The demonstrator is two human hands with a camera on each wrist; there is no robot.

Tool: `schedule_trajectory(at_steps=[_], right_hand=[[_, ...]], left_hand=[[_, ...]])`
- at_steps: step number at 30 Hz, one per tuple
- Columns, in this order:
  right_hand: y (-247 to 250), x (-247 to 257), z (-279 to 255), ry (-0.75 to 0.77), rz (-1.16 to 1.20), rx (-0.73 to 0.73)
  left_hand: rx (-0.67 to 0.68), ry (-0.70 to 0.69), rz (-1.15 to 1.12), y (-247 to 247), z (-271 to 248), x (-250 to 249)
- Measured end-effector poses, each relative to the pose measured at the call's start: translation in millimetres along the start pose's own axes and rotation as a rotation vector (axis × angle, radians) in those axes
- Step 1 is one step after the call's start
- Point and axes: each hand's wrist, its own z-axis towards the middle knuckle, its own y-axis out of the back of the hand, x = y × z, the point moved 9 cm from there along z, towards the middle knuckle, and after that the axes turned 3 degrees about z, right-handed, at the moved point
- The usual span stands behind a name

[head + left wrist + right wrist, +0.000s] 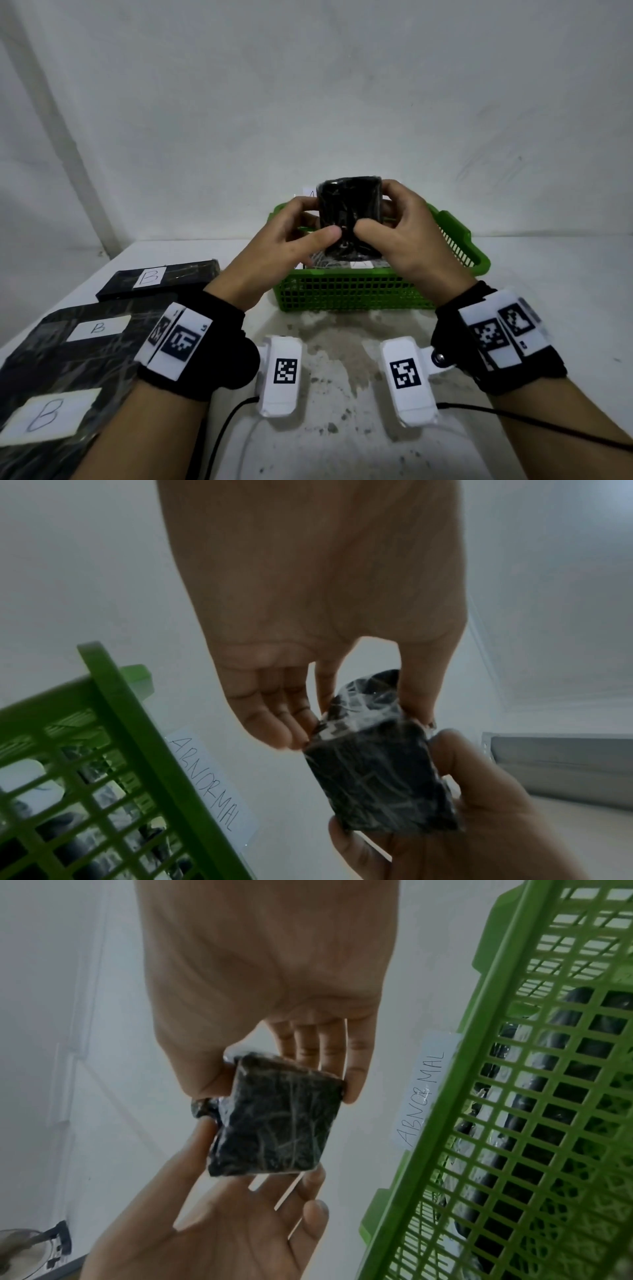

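Observation:
A small black packet [349, 212] wrapped in clear film is held upright in the air over the green basket [346, 291]. My left hand [301, 226] pinches its left side between thumb and fingers. My right hand [397, 222] pinches the right side, the two thumbs nearly meeting on the near face. In the left wrist view the black packet [377, 777] sits between my left hand [342, 704] above and the other hand below. In the right wrist view my right hand [291, 1074] grips the black packet [277, 1123] by its top edge.
The green basket holds more black wrapped items [555, 1074]. A paper label reading ABNORMAL [424, 1093] lies behind it. Three flat black packs with white B labels [147, 277] lie on the table at the left. Cables [534, 421] trail from the wrist units.

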Motion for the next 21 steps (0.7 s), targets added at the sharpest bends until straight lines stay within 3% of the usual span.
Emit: schedule_trajectory(at_steps=[4, 13, 16, 21], right_hand=[[5.1, -3.2, 1.0, -0.022, 0.066, -0.023], [2.1, -21.4, 2.1, -0.177, 0.157, 0.046], [-0.6, -22.6, 0.5, -0.224, 0.245, 0.090], [1.0, -24.3, 1.6, -0.193, 0.207, -0.007]], left_hand=[[0.030, 0.038, -0.135, -1.4, 0.4, 3.5], [-0.259, -0.085, 0.025, 25.1, 0.7, -5.6], [-0.224, -0.067, 0.006, 25.0, -0.1, -7.4], [-0.118, -0.067, -0.016, 13.4, -3.0, -15.0]])
